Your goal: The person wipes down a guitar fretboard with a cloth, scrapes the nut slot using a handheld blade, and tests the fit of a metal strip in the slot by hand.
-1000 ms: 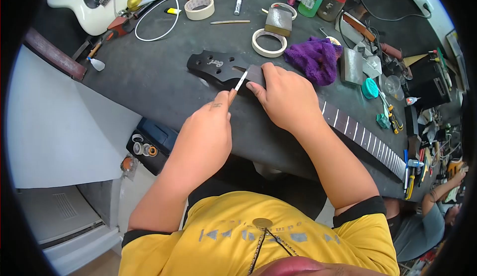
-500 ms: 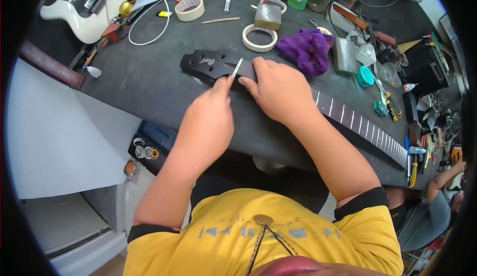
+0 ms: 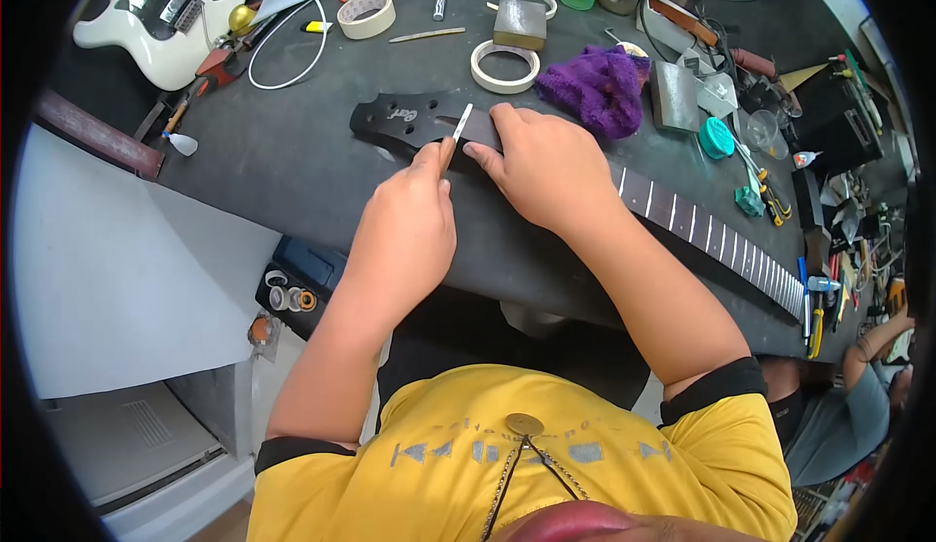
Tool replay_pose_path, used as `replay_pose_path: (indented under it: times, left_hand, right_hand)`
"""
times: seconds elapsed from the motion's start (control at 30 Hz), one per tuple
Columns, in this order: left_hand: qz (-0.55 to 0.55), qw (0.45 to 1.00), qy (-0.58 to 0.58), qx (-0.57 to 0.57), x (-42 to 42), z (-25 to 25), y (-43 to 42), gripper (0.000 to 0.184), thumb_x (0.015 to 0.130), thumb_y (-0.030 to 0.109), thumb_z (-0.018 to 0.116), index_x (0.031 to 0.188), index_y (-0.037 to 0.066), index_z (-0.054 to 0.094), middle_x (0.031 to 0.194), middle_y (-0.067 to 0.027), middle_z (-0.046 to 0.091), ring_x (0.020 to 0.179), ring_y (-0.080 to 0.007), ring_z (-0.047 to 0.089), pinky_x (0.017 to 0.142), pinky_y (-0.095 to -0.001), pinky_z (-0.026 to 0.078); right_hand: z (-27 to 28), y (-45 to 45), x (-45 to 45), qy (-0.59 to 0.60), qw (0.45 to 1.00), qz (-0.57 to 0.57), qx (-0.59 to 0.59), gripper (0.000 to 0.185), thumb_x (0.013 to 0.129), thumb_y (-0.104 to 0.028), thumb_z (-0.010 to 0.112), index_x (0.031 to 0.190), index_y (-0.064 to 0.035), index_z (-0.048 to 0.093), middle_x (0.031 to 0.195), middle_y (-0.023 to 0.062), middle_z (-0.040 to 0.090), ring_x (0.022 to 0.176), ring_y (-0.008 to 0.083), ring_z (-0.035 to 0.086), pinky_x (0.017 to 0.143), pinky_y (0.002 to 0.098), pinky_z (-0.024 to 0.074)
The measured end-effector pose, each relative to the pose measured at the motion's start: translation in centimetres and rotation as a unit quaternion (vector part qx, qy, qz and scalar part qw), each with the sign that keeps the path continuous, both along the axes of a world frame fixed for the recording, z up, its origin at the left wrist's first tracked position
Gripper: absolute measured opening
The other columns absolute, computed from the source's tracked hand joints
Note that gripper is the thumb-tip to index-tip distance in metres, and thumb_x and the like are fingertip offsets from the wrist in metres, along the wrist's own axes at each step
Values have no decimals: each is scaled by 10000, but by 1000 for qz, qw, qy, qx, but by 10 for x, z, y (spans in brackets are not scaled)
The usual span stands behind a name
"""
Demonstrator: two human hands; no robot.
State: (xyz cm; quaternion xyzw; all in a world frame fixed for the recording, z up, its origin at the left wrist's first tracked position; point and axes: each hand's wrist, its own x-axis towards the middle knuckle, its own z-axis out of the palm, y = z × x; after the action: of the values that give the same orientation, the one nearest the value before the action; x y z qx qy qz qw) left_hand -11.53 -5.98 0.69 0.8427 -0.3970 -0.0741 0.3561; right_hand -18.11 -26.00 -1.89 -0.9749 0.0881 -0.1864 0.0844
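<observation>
A guitar neck lies across the dark workbench, its black headstock point(image 3: 395, 121) at the left and its fretted fingerboard point(image 3: 702, 227) running down to the right. Wrapped over the neck just right of the headstock is my right hand point(image 3: 548, 167). My left hand point(image 3: 409, 212) is closed round the wooden handle of a small knife point(image 3: 462, 125). The blade points up and lies over the neck near the nut end; whether it touches the wood is unclear.
Behind the neck are tape rolls point(image 3: 367, 16), a metal block point(image 3: 521, 24) and a purple cloth point(image 3: 597, 92). A white guitar body point(image 3: 166, 25) is at the upper left. Tools and a teal container point(image 3: 717, 138) stand at the right. Another person's arm point(image 3: 877, 337) shows far right.
The view has shifted, so the bench items appear further left and higher. The knife's handle and blade have changed angle slightly over the neck. My right hand keeps its hold.
</observation>
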Motion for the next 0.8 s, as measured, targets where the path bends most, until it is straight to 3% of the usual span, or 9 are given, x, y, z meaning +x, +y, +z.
replay_pose_path:
  times: [0.17, 0.33, 0.43, 0.7, 0.8]
  left_hand:
    - [10, 996, -39, -75, -16, -19, 20, 363, 1095, 4, 594, 1449, -63, 635, 1108, -364, 742, 1049, -584, 699, 900, -574, 567]
    - [18, 999, 16, 42, 0, 5, -5, 372, 1097, -3, 578, 1460, -54, 638, 1177, -356, 747, 1139, -567, 712, 972, -561, 570]
    - [26, 998, -45, -41, -23, -15, 15, 366, 1100, 10, 589, 1456, -59, 640, 1171, -367, 742, 1133, -559, 711, 951, -564, 572]
    - [16, 1000, -19, 5, -13, -3, 9, 338, 1098, 0, 587, 1425, -60, 649, 1220, -342, 758, 1162, -554, 710, 976, -562, 579]
    - [-2, 997, -54, -56, -13, -10, 17, 332, 1098, 3, 589, 1418, -57, 652, 1185, -346, 755, 1120, -560, 710, 948, -556, 579]
  right_hand:
    - [-3, 0, 0, -6, 1000, -5, -9, 422, 1046, -431, 783, 1066, -23, 675, 933, 165, 782, 870, 382, 794, 754, 498, 636]
    - [-4, 0, -1, -12, 1000, -1, -5, 423, 1045, -434, 784, 1070, -25, 678, 942, 162, 786, 873, 379, 796, 763, 494, 639]
    - [-3, -2, 0, -17, 1000, 2, -11, 425, 1045, -439, 783, 1065, -27, 678, 941, 161, 786, 868, 377, 794, 758, 494, 639]
    - [-3, -3, 0, -15, 1000, 3, -13, 438, 1059, -458, 765, 1068, -27, 689, 928, 158, 787, 859, 371, 797, 745, 487, 641]
    - [-5, -1, -1, -12, 1000, -4, -13, 444, 1060, -461, 764, 1067, -22, 692, 926, 157, 788, 859, 368, 799, 745, 485, 640]
